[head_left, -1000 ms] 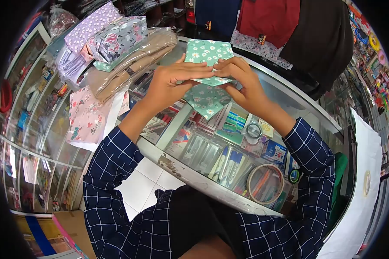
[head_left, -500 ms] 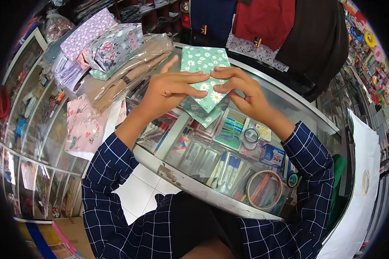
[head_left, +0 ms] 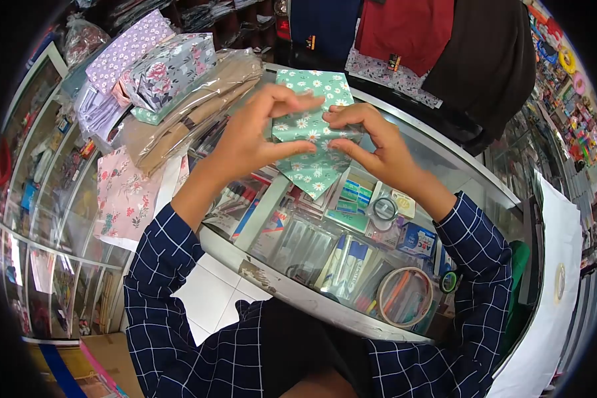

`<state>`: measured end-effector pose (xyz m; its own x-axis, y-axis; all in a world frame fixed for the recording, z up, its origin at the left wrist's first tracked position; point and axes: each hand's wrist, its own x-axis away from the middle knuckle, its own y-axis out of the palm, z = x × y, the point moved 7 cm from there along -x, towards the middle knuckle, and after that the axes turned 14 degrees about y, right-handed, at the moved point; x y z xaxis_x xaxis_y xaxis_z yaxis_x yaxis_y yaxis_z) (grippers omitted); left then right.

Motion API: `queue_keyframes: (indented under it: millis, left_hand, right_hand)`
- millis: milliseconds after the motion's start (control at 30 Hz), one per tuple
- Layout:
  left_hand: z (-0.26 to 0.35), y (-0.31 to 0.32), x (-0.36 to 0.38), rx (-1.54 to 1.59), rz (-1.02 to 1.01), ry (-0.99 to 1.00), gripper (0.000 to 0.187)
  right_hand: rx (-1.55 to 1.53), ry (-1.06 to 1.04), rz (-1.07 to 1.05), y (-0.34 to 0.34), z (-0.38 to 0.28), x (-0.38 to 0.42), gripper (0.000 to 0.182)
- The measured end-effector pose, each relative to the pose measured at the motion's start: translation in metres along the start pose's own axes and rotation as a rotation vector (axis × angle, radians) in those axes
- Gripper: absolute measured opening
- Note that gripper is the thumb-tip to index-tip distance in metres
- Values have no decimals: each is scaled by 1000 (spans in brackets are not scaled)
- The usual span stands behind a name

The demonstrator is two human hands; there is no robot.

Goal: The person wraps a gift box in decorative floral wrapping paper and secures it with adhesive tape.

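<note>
A green daisy-patterned folded piece (head_left: 312, 174) lies on the glass counter, its pointed end toward me. My left hand (head_left: 249, 136) is over its left side, thumb stretched across the pattern and fingers raised, apart and blurred. On the right side, my right hand (head_left: 381, 142) curves around the piece, with index finger and thumb apart and their tips at its surface. Green pattern shows between them. Whether either hand's tips press on a layer is hard to tell.
Patterned folded cloths (head_left: 169, 69) and a plastic-wrapped brown bundle (head_left: 192, 119) lie at the left, above a pink floral piece (head_left: 129, 196). Dark red cloth (head_left: 404, 36) hangs at the back. A round ring (head_left: 406, 296), tape and stationery show at the glass counter (head_left: 272, 278). White sheet: right.
My left hand has lifted its fingers and spread them from the thumb. My right thumb and index finger are farther apart. The upper pointed flap no longer shows over the lower point.
</note>
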<state>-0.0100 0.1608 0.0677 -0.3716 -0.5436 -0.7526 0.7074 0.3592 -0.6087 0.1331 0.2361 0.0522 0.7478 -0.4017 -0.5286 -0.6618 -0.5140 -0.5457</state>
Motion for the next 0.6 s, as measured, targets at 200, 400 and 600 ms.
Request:
queue_keyframes:
  millis: [200, 400, 600]
  left_hand:
    - [2, 7, 2, -244, -212, 102, 53]
    - [4, -23, 17, -306, -66, -1, 55]
    - [-11, -35, 43, 3, 213, -355, 69]
  right_hand:
    - [-85, 28, 4, 1, 4, 0, 36]
    - [-42, 37, -46, -7, 10, 4, 50]
    - [-262, 197, -231, 31, 3, 8, 84]
